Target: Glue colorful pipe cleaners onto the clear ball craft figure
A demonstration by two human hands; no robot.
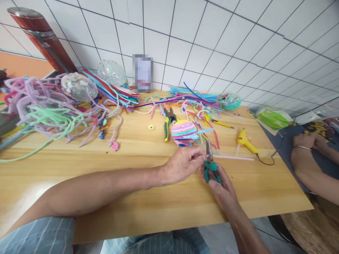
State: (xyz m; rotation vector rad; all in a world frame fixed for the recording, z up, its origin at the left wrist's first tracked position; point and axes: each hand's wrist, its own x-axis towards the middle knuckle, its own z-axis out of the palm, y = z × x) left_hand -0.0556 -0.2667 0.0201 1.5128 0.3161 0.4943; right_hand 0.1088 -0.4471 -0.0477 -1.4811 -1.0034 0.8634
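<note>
My right hand (221, 185) is closed round the green handles of small pliers (210, 160), whose jaws point away from me. My left hand (184, 163) pinches a thin pale pink pipe cleaner (235, 158) right at those jaws; the strand runs off to the right across the wooden table (148, 197). Just beyond my hands sits a ball wrapped in pink, blue and yellow pipe cleaners (184, 132).
Heaps of coloured pipe cleaners (47, 109) cover the table's far left and back. Clear glitter balls (78, 85) rest among them. Yellow-green pliers (167, 123) and a yellow glue gun (246, 141) lie nearby. Another person's arms (309, 155) rest at the right.
</note>
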